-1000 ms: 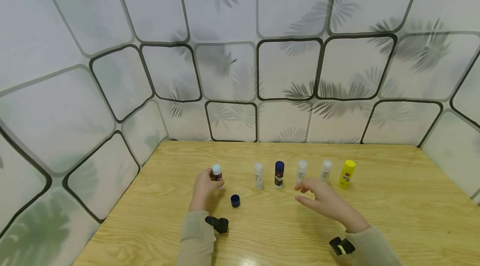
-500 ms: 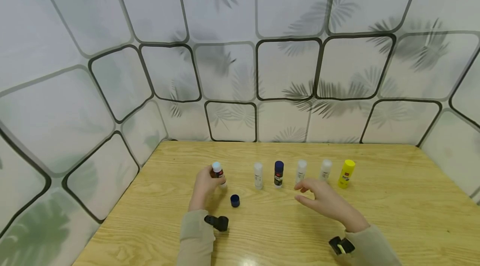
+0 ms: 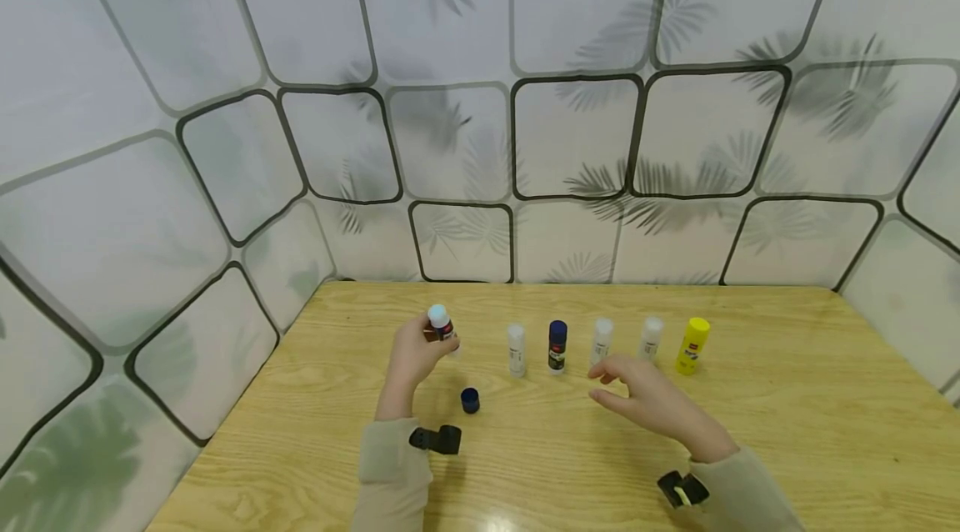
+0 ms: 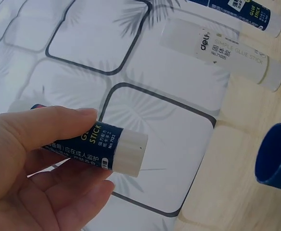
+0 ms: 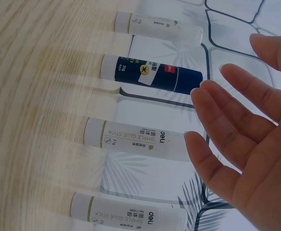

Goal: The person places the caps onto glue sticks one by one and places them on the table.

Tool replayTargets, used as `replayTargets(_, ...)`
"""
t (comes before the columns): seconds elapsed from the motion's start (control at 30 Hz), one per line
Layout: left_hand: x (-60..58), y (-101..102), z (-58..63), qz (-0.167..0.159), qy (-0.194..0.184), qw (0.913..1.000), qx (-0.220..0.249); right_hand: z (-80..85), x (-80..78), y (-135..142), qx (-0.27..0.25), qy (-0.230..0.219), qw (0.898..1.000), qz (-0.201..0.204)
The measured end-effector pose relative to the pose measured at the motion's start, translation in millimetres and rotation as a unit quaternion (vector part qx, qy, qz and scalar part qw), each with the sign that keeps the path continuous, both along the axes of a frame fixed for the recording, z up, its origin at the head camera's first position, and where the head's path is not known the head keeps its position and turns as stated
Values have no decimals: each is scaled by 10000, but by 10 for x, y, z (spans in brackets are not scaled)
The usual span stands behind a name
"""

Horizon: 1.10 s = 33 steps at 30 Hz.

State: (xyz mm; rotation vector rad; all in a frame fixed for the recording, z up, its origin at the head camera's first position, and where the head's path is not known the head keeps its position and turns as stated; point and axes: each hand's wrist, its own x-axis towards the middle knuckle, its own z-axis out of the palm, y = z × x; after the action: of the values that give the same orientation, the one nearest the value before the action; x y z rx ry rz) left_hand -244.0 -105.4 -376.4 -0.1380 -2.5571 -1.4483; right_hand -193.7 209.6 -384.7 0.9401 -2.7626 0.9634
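My left hand [image 3: 415, 353] grips an uncapped navy glue stick [image 4: 90, 142] between thumb and fingers, tilted and raised off the table. Its pale top faces up in the head view. A loose navy cap [image 3: 470, 401] stands on the table just right of that wrist, its hollow side up. My right hand [image 3: 645, 399] hovers with relaxed, slightly bent fingers and nothing in them. It is nearest a white glue stick [image 5: 138, 139] and partly covers the bottoms of two white ones in the head view. A capped navy glue stick [image 3: 557, 347] stands left of it.
Upright in the row are also a white glue stick [image 3: 517, 351] at its left end, another white glue stick [image 3: 652, 337] and a yellow glue stick [image 3: 692, 346] at its right end. The wooden table [image 3: 810, 415] meets a patterned curtain [image 3: 465, 148] at the back.
My left hand has lifted the uncapped navy glue stick up and slightly to the right, tilting it more. My right hand and the standing glue sticks have stayed in place.
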Motion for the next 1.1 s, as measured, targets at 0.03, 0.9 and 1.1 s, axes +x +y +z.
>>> replayTargets(0.03, 4, 4, 9, 0, 22, 10000, -2, 0, 0, 0, 2, -3, 10000, 1)
replayTargets(0.9, 100, 140, 160, 82, 422, 9989, 180, 5, 11, 5, -62, 19, 9999, 81)
replayTargets(1.1, 123, 141, 181, 13, 628, 9972, 413, 9, 6, 3, -49, -49, 9999, 93)
